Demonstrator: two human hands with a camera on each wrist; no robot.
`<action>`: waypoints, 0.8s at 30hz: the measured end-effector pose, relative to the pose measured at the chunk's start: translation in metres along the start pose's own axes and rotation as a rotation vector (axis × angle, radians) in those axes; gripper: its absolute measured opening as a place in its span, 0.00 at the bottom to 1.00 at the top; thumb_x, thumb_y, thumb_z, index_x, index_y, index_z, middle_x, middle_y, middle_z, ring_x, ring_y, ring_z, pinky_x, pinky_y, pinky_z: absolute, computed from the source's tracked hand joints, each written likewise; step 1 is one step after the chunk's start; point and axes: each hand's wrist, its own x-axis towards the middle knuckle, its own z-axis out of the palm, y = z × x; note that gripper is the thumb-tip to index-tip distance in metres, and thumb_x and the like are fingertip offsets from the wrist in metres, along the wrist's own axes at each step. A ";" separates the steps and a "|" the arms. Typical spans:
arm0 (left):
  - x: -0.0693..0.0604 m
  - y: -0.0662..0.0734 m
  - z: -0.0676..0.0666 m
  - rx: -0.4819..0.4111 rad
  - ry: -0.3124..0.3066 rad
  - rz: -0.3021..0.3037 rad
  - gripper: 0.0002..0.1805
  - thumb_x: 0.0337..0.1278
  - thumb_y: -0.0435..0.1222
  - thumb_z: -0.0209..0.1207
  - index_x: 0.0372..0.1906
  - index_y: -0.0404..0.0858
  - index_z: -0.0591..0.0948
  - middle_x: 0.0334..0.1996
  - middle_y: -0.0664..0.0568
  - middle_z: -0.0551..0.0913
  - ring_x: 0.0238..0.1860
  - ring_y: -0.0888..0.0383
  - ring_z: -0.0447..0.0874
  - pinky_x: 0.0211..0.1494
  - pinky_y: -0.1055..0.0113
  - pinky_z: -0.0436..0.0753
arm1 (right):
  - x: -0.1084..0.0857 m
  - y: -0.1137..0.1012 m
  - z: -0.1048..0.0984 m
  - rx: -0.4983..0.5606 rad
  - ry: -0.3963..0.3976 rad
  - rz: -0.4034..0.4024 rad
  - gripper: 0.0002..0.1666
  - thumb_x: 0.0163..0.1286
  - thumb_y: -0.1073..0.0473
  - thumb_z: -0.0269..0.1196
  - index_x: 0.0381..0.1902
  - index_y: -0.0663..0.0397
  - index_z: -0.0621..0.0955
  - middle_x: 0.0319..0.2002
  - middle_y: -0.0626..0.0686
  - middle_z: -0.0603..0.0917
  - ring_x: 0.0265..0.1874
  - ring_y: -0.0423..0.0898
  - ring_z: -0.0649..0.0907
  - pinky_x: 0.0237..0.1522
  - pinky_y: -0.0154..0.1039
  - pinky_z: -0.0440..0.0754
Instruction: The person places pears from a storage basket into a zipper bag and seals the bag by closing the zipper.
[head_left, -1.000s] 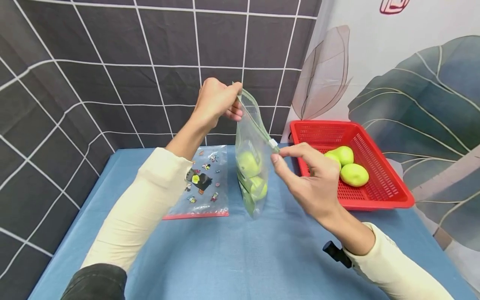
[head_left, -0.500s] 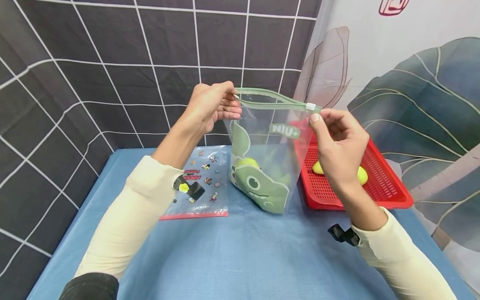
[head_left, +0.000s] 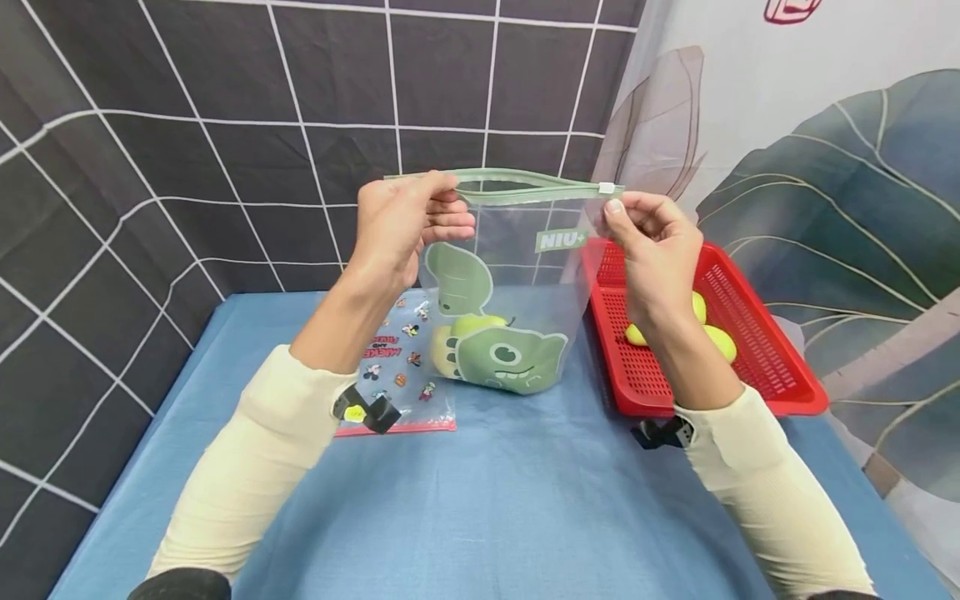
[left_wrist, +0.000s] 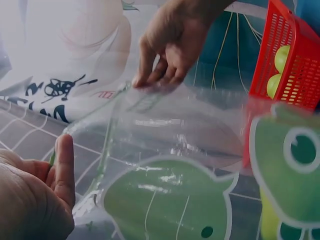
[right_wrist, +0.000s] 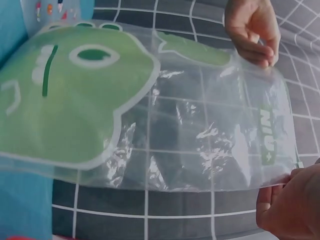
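Left hand [head_left: 408, 225] and right hand [head_left: 656, 250], each grip pinched on a clear zip bag's [head_left: 472, 279] top edge, green fruit [head_left: 474, 322] inside, red basket [head_left: 636, 379] near the right hand

One bag [head_left: 517, 275] is in the middle, between the left grip [head_left: 405, 223] and the right grip [head_left: 654, 250], with fruit [head_left: 474, 323] down at its bottom. Another bag [head_left: 411, 398] lies flat on the surface [head_left: 495, 500], to the left. A basket [head_left: 772, 354] sits on the right with more fruit [head_left: 722, 342] inside. A cloth [head_left: 330, 75] hangs behind.

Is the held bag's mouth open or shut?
Open: the green rims of the bag stand apart, with the slider near the right hand.
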 end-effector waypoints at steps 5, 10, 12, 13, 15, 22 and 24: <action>-0.005 -0.003 -0.002 0.003 0.020 0.039 0.11 0.74 0.27 0.67 0.31 0.29 0.87 0.23 0.45 0.90 0.23 0.55 0.94 0.36 0.60 0.98 | 0.005 0.009 0.003 0.041 0.016 0.025 0.09 0.76 0.70 0.73 0.38 0.50 0.91 0.31 0.46 0.93 0.31 0.39 0.93 0.46 0.32 0.95; -0.008 -0.006 -0.004 0.004 0.012 0.066 0.11 0.73 0.28 0.68 0.30 0.29 0.88 0.22 0.46 0.90 0.23 0.55 0.95 0.36 0.59 0.98 | 0.006 0.013 0.004 0.068 0.025 0.026 0.10 0.75 0.71 0.73 0.38 0.51 0.92 0.31 0.46 0.94 0.30 0.39 0.93 0.45 0.32 0.95; -0.008 -0.007 -0.005 0.006 0.010 0.081 0.12 0.74 0.28 0.68 0.29 0.30 0.87 0.21 0.47 0.90 0.22 0.56 0.95 0.35 0.59 0.98 | 0.006 0.014 0.004 0.077 0.024 0.031 0.10 0.75 0.71 0.72 0.38 0.51 0.92 0.31 0.46 0.94 0.29 0.39 0.93 0.45 0.32 0.95; -0.009 -0.008 -0.006 0.010 0.011 0.089 0.12 0.74 0.28 0.68 0.29 0.31 0.87 0.21 0.47 0.90 0.22 0.56 0.94 0.35 0.59 0.98 | 0.006 0.015 0.004 0.083 0.023 0.034 0.10 0.76 0.72 0.72 0.38 0.51 0.92 0.31 0.46 0.94 0.29 0.39 0.93 0.45 0.32 0.95; -0.009 -0.009 -0.007 0.011 0.012 0.106 0.12 0.73 0.28 0.69 0.29 0.31 0.87 0.21 0.48 0.90 0.22 0.56 0.94 0.34 0.59 0.97 | 0.006 0.016 0.005 0.100 0.019 0.037 0.11 0.76 0.72 0.72 0.37 0.51 0.92 0.31 0.46 0.94 0.29 0.39 0.93 0.44 0.32 0.95; -0.008 -0.012 -0.010 0.004 0.018 0.145 0.12 0.74 0.28 0.68 0.28 0.32 0.88 0.21 0.48 0.89 0.22 0.56 0.95 0.34 0.60 0.97 | 0.006 0.014 0.007 0.154 -0.015 0.041 0.14 0.76 0.75 0.69 0.37 0.52 0.91 0.31 0.48 0.94 0.29 0.40 0.94 0.44 0.32 0.95; -0.007 -0.012 -0.009 -0.001 0.015 0.147 0.13 0.74 0.28 0.68 0.28 0.32 0.88 0.21 0.48 0.89 0.22 0.56 0.95 0.34 0.60 0.97 | 0.006 0.014 0.008 0.178 -0.018 0.050 0.14 0.76 0.76 0.69 0.37 0.52 0.91 0.31 0.48 0.94 0.29 0.40 0.94 0.44 0.32 0.95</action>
